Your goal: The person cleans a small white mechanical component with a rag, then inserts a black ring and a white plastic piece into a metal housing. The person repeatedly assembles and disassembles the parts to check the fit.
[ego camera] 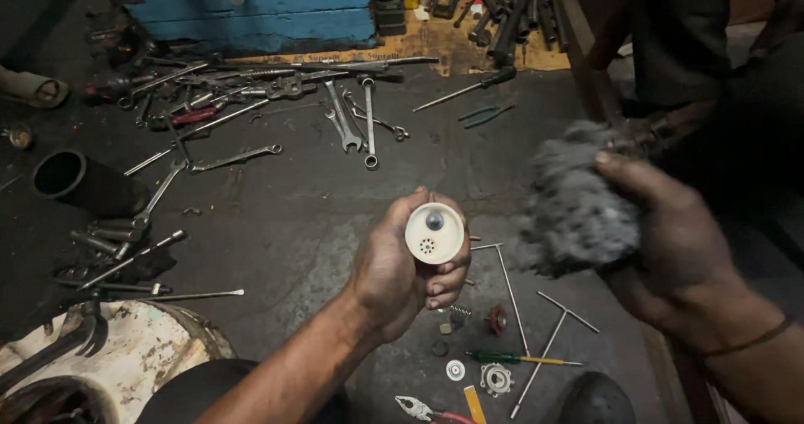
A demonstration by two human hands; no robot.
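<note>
Black open-ended pipe (pixel 71 179): lying on the dark oil-stained floor (pixel 293 214), far left. Steel spanners (pixel 352 122): scattered on the floor beyond, well apart from both hands. Left hand (pixel 402 273): grip clamped around a round white plastic cap (pixel 435 233), perforated face up, held above the floor at centre. Steel T-handle rods (pixel 536 340): on the floor below right. Right hand (pixel 670 240): grip closed on a wad of grey cotton waste (pixel 574 202), just beside the cap.

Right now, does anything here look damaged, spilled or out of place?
Nothing looks broken. The left hand holds a white round part, the right hand a grey wad. Wrenches and small parts lie scattered on the dirty floor.
</note>
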